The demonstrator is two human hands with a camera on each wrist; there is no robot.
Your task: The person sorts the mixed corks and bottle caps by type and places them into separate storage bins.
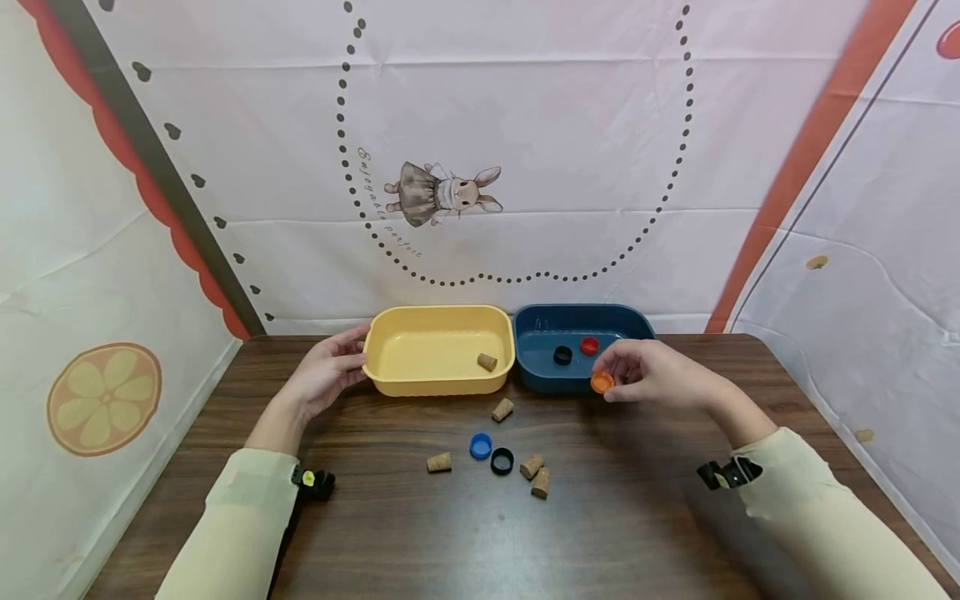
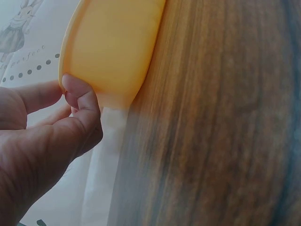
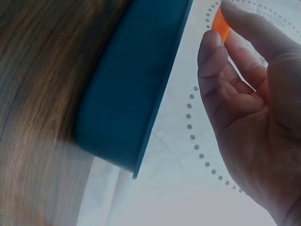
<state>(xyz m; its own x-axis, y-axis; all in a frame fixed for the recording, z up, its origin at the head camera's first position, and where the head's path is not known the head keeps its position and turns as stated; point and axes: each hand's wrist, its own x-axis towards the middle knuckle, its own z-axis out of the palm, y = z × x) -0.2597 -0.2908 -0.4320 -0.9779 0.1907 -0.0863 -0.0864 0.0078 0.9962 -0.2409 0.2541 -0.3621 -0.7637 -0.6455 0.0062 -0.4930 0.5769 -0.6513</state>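
Observation:
My right hand [image 1: 648,372] pinches an orange bottle cap [image 1: 602,382] over the front right of the blue bin [image 1: 551,385]. In the right wrist view the orange cap [image 3: 220,26] shows between thumb and fingertips, above the bin's rim. Inside the blue bin lie a black cap [image 1: 562,355] and a red cap [image 1: 590,345]. My left hand [image 1: 324,372] holds the left end of the yellow bin [image 1: 438,388]. The left wrist view shows the thumb and a finger pinching its rim [image 2: 62,70]. One cork [image 1: 487,362] lies in the yellow bin.
On the wooden table [image 1: 375,533] before the bins lie a blue cap [image 1: 481,446], a black cap [image 1: 502,461] and several corks, one cork [image 1: 502,409] close to the yellow bin. A printed cloth [image 1: 525,167] hangs right behind the bins.

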